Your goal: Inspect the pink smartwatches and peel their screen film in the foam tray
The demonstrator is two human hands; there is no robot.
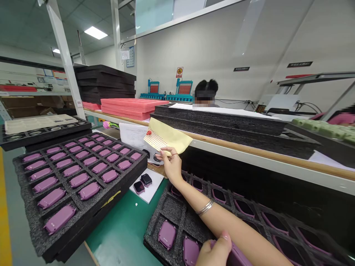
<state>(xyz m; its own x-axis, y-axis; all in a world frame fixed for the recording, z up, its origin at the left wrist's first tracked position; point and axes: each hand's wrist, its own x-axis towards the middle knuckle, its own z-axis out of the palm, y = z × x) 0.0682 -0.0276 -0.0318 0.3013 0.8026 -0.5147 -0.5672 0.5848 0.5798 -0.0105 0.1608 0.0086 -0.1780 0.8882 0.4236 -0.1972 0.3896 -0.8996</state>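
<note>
My right hand [172,165] reaches up to a yellow sheet [169,137] with rows of small red marks, its fingers pinched at the sheet's lower edge. My left hand [215,251], at the bottom edge, grips a purple watch case [237,256], partly out of frame. Below my right forearm lies a black foam tray [155,227] with purple watches in its pockets, some back up, others with dark screens up. Several purple watch cases [79,180] fill another foam tray [91,218] on the left. Two watches [142,183] rest on a white card [151,192].
A shelf edge [249,160] runs above the right tray, with black foam slabs [222,127] and pink foam [126,107] on it. Green mat [122,229] shows between the trays. Behind the shelf, a person's head [205,92] is visible.
</note>
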